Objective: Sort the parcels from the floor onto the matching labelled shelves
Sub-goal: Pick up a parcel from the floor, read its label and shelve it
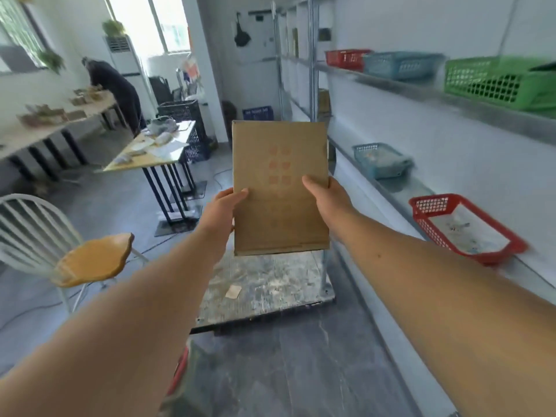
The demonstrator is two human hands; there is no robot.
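Observation:
A flat brown cardboard parcel (279, 176) with faint red square marks on its face is held upright in front of me, at chest height. My left hand (224, 210) grips its lower left edge, thumb on the front. My right hand (326, 195) grips its right edge, thumb across the front. Metal shelves (421, 88) run along the right wall, holding a green basket (496, 82), a blue basket (400, 64) and a red basket (346, 59) on the upper level. Another blue basket (380, 159) and a red basket (463, 227) sit on the lower shelf. Any shelf labels are too blurred to make out.
A worn metal platform (267, 287) lies on the floor below the parcel. A white chair with a yellow seat (90, 260) stands at the left. Tables (156, 152) with clutter, dark crates (186, 115) and a person bent over a table (114, 85) are further back.

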